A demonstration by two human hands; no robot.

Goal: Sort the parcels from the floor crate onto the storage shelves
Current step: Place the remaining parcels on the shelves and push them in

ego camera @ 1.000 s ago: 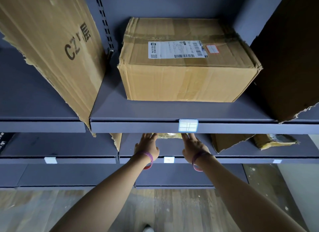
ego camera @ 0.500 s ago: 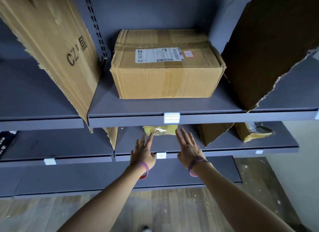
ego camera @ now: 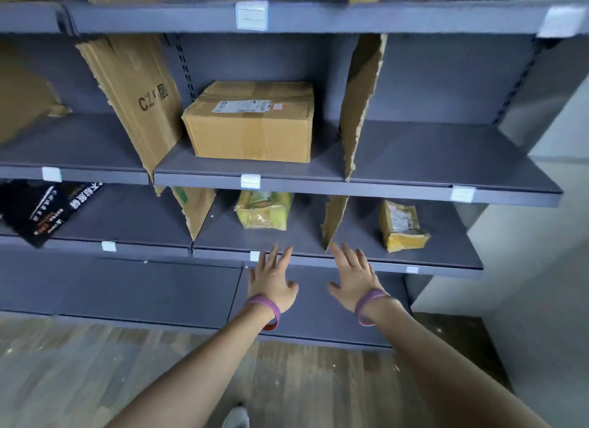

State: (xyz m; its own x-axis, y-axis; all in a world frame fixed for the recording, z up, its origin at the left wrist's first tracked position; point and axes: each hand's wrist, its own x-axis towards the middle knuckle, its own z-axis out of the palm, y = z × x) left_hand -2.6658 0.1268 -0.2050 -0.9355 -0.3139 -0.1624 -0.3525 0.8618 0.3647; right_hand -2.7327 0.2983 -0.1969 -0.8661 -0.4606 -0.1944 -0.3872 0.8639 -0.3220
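A yellow taped parcel [ego camera: 264, 210] lies on the lower grey shelf [ego camera: 350, 263], in the bay between two cardboard dividers. My left hand [ego camera: 271, 279] and my right hand [ego camera: 353, 279] hover in front of that shelf's edge, fingers spread and straight, holding nothing. Both are clear of the parcel. A large brown cardboard box [ego camera: 251, 121] with a white label sits on the shelf above. Another yellow parcel [ego camera: 402, 226] lies in the bay to the right. No floor crate is in view.
Torn cardboard dividers [ego camera: 360, 102] stand between the bays. A black printed package [ego camera: 44, 209] lies on the lower shelf at far left. The bottom shelf [ego camera: 153, 290] juts out over the wooden floor [ego camera: 95, 373]. A pale wall is at right.
Both hands have drawn back out of the lower shelf bay, leaving the yellow parcel there. The view has pulled back, so more of the shelving shows.
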